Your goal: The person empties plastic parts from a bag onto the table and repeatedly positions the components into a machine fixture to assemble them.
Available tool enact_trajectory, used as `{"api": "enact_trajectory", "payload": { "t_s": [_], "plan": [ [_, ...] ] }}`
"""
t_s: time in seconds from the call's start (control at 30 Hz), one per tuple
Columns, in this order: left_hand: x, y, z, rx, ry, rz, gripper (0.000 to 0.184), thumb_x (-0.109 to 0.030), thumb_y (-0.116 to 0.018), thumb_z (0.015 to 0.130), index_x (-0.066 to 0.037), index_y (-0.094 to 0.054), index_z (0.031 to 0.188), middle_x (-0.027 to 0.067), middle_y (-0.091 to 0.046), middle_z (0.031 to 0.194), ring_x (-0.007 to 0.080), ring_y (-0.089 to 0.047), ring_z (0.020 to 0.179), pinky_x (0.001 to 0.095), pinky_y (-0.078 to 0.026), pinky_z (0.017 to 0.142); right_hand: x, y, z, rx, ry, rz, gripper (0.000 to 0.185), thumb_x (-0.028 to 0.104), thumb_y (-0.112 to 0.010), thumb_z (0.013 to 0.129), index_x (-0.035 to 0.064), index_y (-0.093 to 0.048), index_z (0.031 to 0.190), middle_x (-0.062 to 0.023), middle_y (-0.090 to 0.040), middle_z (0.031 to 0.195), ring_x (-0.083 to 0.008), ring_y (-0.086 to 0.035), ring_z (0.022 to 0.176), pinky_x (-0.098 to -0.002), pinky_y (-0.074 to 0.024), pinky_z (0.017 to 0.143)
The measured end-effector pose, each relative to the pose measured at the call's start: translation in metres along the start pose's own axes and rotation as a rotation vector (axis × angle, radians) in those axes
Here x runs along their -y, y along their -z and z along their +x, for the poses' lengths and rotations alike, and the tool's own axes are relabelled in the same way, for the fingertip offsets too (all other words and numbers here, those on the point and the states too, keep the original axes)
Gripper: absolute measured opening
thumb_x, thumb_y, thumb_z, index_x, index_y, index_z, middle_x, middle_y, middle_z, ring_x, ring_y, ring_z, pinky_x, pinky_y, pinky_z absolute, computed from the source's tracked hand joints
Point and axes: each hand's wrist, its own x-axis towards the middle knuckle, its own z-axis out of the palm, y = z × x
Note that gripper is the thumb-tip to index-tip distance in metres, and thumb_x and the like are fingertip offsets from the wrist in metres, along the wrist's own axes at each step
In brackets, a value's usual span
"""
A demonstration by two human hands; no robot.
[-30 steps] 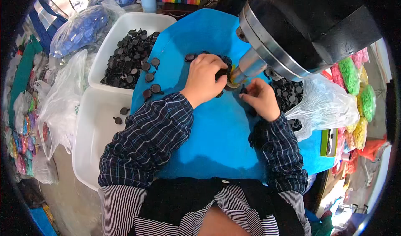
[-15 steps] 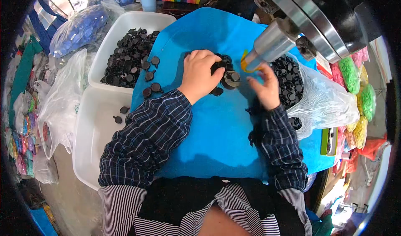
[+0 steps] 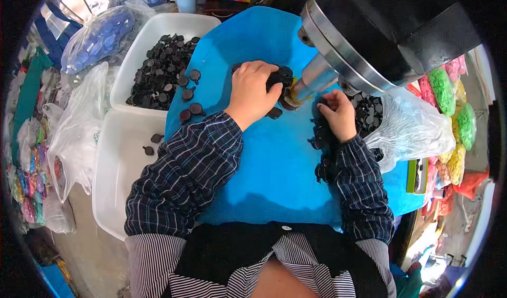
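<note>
On the blue work surface (image 3: pixel 264 171), my left hand (image 3: pixel 253 92) rests over a small pile of black round pieces (image 3: pixel 284 75), its fingers curled; what it grips is hidden. Just right of it, the metal press head (image 3: pixel 317 76) comes down on a small round base (image 3: pixel 289 100). My right hand (image 3: pixel 339 114) is right of the press head, thumb and fingers pinched at a dark piece too small to make out. Several black pieces (image 3: pixel 319 139) lie below and beside that hand.
A white tub (image 3: pixel 121 76) full of black tabbed pieces stands at the upper left, above a second white tub (image 3: pixel 113 192) with two pieces. Loose pieces (image 3: pixel 196 108) lie near the tubs. A clear plastic bag (image 3: pixel 412 129) with black pieces is at the right.
The press head rose and has come down again onto the base. My right hand moved away from the base, then its fingers closed together. My left hand stays nearly in place.
</note>
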Motion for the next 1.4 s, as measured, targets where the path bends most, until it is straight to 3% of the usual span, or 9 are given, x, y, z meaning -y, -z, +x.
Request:
{"api": "enact_trajectory", "payload": {
  "t_s": [0.27, 0.37, 0.43, 0.7, 0.8, 0.83, 0.97, 1.2, 1.4],
  "plan": [
    [-0.014, -0.003, -0.005, 0.042, -0.179, -0.031, 0.025, -0.020, -0.070, 0.075, -0.007, -0.068, 0.096, 0.0077, -0.061, 0.102, 0.0308, -0.053, 0.106, 0.0459, -0.039, 0.093, 0.004, -0.019, 0.001, 0.059, 0.024, 0.702, 0.034, -0.011, -0.064, 0.080, 0.0035, -0.047, 0.105, -0.0028, -0.057, 0.100, -0.0135, -0.058, 0.095, -0.0278, -0.0488, 0.087],
    [-0.017, -0.001, -0.009, 0.043, -0.243, 0.052, 0.024, -0.020, -0.071, 0.075, -0.007, -0.068, 0.096, 0.0076, -0.061, 0.101, 0.0303, -0.053, 0.105, 0.0455, -0.040, 0.093, 0.010, -0.030, 0.002, 0.097, 0.093, 0.687, 0.036, -0.012, -0.064, 0.079, 0.0036, -0.047, 0.107, -0.0033, -0.057, 0.103, -0.0142, -0.057, 0.100, -0.0291, -0.0484, 0.088],
    [-0.006, 0.006, -0.006, 0.046, -0.113, 0.023, 0.024, -0.021, -0.071, 0.076, -0.007, -0.068, 0.095, 0.0071, -0.061, 0.102, 0.0295, -0.052, 0.106, 0.0459, -0.039, 0.093, 0.022, -0.040, 0.002, 0.121, 0.132, 0.678, 0.037, -0.012, -0.064, 0.079, 0.0037, -0.047, 0.108, -0.0035, -0.057, 0.105, -0.0145, -0.056, 0.102, -0.0298, -0.0482, 0.089],
    [0.004, 0.012, -0.011, -0.006, -0.033, -0.008, 0.024, -0.021, -0.071, 0.076, -0.007, -0.069, 0.095, 0.0072, -0.062, 0.103, 0.0292, -0.052, 0.105, 0.0464, -0.038, 0.093, 0.018, -0.031, -0.002, 0.085, 0.174, 0.487, 0.047, -0.010, -0.063, 0.077, 0.0039, -0.050, 0.120, -0.0037, -0.056, 0.112, -0.0132, -0.054, 0.103, -0.0269, -0.0464, 0.085],
    [0.002, 0.010, -0.010, -0.015, -0.027, -0.010, 0.024, -0.020, -0.071, 0.076, -0.007, -0.069, 0.096, 0.0074, -0.062, 0.103, 0.0295, -0.053, 0.105, 0.0464, -0.038, 0.094, 0.027, -0.009, -0.007, 0.223, 0.195, 0.004, 0.045, -0.007, -0.063, 0.076, 0.0024, -0.054, 0.118, -0.0020, -0.057, 0.107, -0.0136, -0.056, 0.095, -0.0262, -0.0469, 0.080],
    [0.004, 0.011, -0.011, -0.020, -0.030, -0.002, 0.025, -0.020, -0.071, 0.076, -0.007, -0.069, 0.096, 0.0074, -0.062, 0.103, 0.0297, -0.053, 0.105, 0.0463, -0.038, 0.094, 0.029, -0.011, -0.007, 0.224, 0.196, 0.006, 0.045, -0.007, -0.063, 0.076, 0.0024, -0.054, 0.118, -0.0020, -0.057, 0.107, -0.0136, -0.056, 0.095, -0.0262, -0.0469, 0.080],
    [0.005, 0.007, -0.007, -0.034, -0.040, 0.027, 0.025, -0.019, -0.071, 0.075, -0.007, -0.068, 0.097, 0.0075, -0.062, 0.103, 0.0301, -0.053, 0.105, 0.0460, -0.039, 0.093, 0.028, -0.013, 0.000, 0.302, 0.003, 0.015, 0.038, -0.004, -0.066, 0.074, 0.0006, -0.058, 0.111, -0.0019, -0.057, 0.099, -0.0136, -0.057, 0.085, -0.0273, -0.0477, 0.074],
    [0.000, 0.001, -0.002, -0.009, -0.087, -0.017, 0.022, -0.016, -0.070, 0.074, -0.007, -0.067, 0.094, 0.0077, -0.061, 0.102, 0.0308, -0.053, 0.104, 0.0446, -0.041, 0.091, 0.014, -0.016, 0.004, 0.083, 0.209, -0.228, 0.035, 0.009, -0.073, 0.072, -0.0015, -0.060, 0.103, -0.0106, -0.062, 0.089, -0.0178, -0.060, 0.075, -0.0305, -0.0497, 0.068],
    [-0.012, 0.003, 0.000, 0.009, -0.152, -0.055, 0.022, -0.014, -0.070, 0.074, -0.007, -0.066, 0.094, 0.0074, -0.061, 0.100, 0.0306, -0.053, 0.103, 0.0441, -0.041, 0.091, 0.035, -0.014, -0.001, 0.017, 0.111, -0.399, 0.034, 0.011, -0.074, 0.073, -0.0013, -0.059, 0.101, -0.0113, -0.064, 0.086, -0.0204, -0.062, 0.073, -0.0324, -0.0506, 0.068]
  ]
}}
